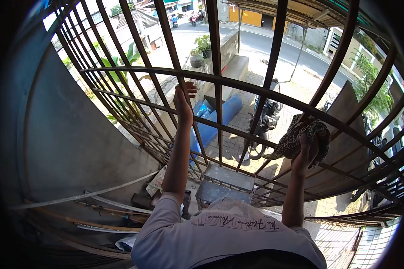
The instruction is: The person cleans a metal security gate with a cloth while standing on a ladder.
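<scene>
Dark metal bars form a grille in front of me, crossed by curved horizontal rails. My left hand is raised at an upright bar left of the middle, its fingers reaching past the bar and apart, with no object seen in it. On the right, my right hand is closed around a dark cloth with light speckles. The cloth is bunched up against the bars and rails, and part of it hangs to the left of the hand. Some fingers of my right hand are hidden by the cloth.
Below the grille stands a grey metal step or stool. Beyond the bars are a blue drum-like object, a parked motorcycle, potted plants and a road. Long strips lie at the lower left.
</scene>
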The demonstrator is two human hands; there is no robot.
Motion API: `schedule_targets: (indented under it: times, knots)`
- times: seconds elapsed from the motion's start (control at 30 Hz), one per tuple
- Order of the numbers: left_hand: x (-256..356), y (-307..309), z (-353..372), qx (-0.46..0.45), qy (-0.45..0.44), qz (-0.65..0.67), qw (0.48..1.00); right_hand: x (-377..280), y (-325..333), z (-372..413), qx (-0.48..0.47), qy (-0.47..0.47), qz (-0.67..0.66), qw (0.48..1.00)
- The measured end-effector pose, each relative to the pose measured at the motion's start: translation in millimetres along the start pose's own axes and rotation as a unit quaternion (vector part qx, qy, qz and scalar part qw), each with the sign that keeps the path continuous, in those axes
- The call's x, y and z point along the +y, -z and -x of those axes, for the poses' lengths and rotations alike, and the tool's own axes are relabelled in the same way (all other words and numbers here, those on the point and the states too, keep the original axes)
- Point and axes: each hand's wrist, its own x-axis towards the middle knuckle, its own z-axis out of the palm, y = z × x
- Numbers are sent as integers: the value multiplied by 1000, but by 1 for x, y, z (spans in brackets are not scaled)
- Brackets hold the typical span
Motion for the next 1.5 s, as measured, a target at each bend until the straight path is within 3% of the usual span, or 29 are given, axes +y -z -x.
schedule_targets:
  times: [0.1, 0.13, 0.23, 0.27, 0.3, 0.37, 0.5, 0.57, 0.63, 0.7, 0.73, 0.83, 0.87, 0.97, 1.13, 1.17, 1.23, 1.3, 1.37, 1.43, 1.5]
  knots:
    - [6, 8, -3, -123, 179, 110, 970, 2, -8, -13, -24, 57, 89, 994]
    - [10, 0, 0, -76, 159, 92, 980, 11, -5, -12, -31, 49, 88, 994]
    - [7, 0, -1, -78, 165, 112, 977, 23, -4, 6, -52, 68, 107, 991]
    - [3, 2, -1, -87, 167, 112, 976, 32, 5, 14, -55, 8, 116, 992]
    - [5, 0, 0, -91, 162, 124, 975, 33, 11, 19, -56, 6, 114, 992]
    - [4, 1, 0, -91, 164, 119, 975, 32, 19, 24, -91, 81, 368, 922]
    - [4, 0, 2, -81, 156, 117, 977, 12, 36, 11, -139, 13, 399, 906]
    - [-2, -1, 2, -80, 153, 130, 976, 0, 40, 9, -95, 77, 424, 897]
    - [-5, 0, 2, -85, 162, 125, 975, -32, 42, -3, -113, 117, 429, 888]
    - [1, 0, 2, -98, 156, 127, 975, -87, 31, -18, -274, -44, 491, 826]
    - [0, 1, 3, -104, 156, 131, 973, -108, 27, -19, -275, -43, 492, 825]
    - [-11, 5, 1, -141, 164, 141, 966, -124, 48, -11, -292, 1, 544, 787]
    - [-7, 4, 1, -138, 168, 147, 965, -103, 97, -17, -226, 42, 476, 849]
    - [-2, 3, 1, -145, 174, 154, 962, -62, 153, -30, -190, 238, 627, 717]
    - [-10, 8, 0, -187, 196, 166, 948, -41, 49, 21, -15, 192, 512, 837]
    - [-9, 10, 3, -185, 196, 166, 948, -51, 38, 27, -17, 193, 513, 837]
    - [-8, 11, 2, -197, 200, 196, 940, -93, 17, 36, -38, 127, 401, 906]
    - [-8, 9, -1, -199, 195, 216, 936, -109, 2, 45, 1, 145, 406, 902]
    - [-8, 10, 1, -207, 189, 199, 939, -113, 16, 49, 68, 229, 450, 861]
    - [-13, 8, 2, -205, 181, 203, 940, -132, 35, 53, 24, 86, 430, 898]
    - [-15, 9, 2, -220, 185, 201, 936, -144, 36, 50, -37, 80, 435, 896]
